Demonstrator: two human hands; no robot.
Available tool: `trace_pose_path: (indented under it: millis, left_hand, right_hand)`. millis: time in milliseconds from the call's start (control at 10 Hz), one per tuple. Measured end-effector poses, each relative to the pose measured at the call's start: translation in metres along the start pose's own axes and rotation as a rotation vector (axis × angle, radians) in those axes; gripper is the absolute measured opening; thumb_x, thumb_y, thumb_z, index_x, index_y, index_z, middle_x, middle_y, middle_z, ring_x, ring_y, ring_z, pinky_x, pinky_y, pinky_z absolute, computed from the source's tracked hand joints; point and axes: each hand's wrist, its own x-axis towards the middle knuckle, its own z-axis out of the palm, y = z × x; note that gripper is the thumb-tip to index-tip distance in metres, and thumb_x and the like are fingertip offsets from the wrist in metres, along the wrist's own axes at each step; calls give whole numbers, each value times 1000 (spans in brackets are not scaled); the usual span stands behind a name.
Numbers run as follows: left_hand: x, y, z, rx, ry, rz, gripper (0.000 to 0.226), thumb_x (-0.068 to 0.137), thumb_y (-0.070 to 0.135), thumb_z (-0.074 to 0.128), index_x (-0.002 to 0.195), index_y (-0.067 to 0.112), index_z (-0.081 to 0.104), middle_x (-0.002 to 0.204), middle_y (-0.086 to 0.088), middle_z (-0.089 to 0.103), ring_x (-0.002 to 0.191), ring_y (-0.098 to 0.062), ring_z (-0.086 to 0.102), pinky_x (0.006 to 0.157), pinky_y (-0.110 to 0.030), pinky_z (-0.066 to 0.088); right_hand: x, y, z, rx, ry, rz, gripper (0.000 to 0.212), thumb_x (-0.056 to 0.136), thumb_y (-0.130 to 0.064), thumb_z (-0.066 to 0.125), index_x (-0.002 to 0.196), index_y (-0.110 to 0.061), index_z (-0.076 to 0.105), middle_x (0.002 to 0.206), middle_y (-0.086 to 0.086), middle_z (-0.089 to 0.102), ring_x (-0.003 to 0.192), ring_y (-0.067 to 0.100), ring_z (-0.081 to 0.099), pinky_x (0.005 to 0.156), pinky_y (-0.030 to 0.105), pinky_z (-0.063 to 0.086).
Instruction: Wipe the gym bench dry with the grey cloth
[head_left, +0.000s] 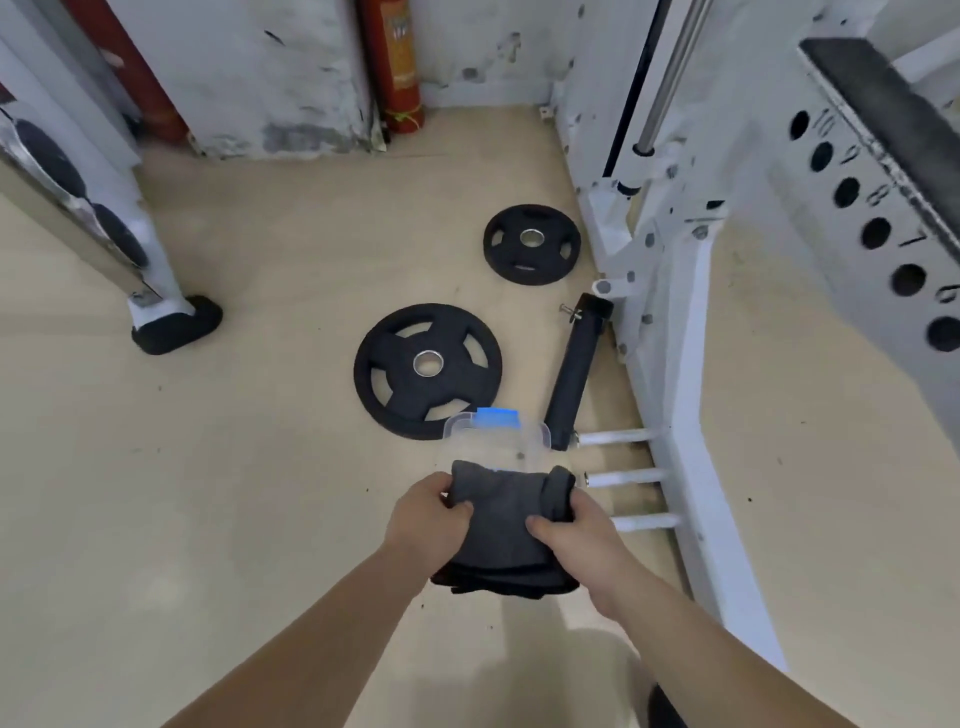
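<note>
Even soft light, edges warped

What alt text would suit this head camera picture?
Two bare hands, left hand and right hand, grip a folded grey cloth over a beige floor. Two black weight plates lie beyond, beside a white rack.

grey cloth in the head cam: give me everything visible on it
The grey cloth is dark grey, soft and towel-like, folded or bunched into a thick wad with a rolled edge at its upper right. Several layered edges hang at the bottom. It is held up above the floor, low in the centre of the view, gripped on both sides: the left hand pinches its left edge, the right hand clamps its right side with the thumb on top. A clear plastic container with a blue clip sits just beyond it; contact between them cannot be told.
</note>
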Motion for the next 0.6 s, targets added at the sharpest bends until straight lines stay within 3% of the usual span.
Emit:
trace_pose_path:
  millis: [100,200,300,400,500,600]
  left_hand:
    - [49,-14,19,28,51,47,18,91,23,60,108,25,66,93,5,70,92,-20,65,82,-33,54]
    - [76,-20,26,-10,44,60,24,89,26,63,112,27,68,92,5,73,92,-19,68,89,-36,57]
    - [86,-26,27,-11,-9,44,47,91,28,67,136,22,57,113,3,71,110,-22,65,97,-31,51]
    - [76,-27,19,45,-37,16,44,94,26,65,135,14,56,119,-5,61,107,-24,61,88,-30,48]
    - [56,-18,9,-13,-37,106,21,94,19,64,115,15,65,112,-8,67,96,-21,62,76,-22,49]
    - [37,3,1,-47,40,296,17,95,21,64,111,18,69,103,1,70,93,-14,66,74,-15,50]
  right_hand:
    - [50,18,15,7,84,-15,23,87,-23,74,107,-30,66,107,-3,75,101,21,71,93,44,59]
    - [78,22,21,27,96,-22,22,94,-16,68,115,-19,68,106,-1,75,97,19,70,81,34,58]
    - [89,20,21,-48,119,-5,26,97,-18,62,120,-6,59,111,2,68,96,19,64,75,28,49]
    - [84,17,16,-155,200,-8,45,99,-24,57,141,-11,50,129,8,56,110,26,58,87,30,43]
    - [73,0,12,-166,182,-86,9,96,-18,53,93,-18,61,86,1,57,69,16,51,64,28,40]
    - [62,-25,14,-260,155,-210,21,94,-22,53,75,-15,57,69,1,52,63,16,47,60,31,43]
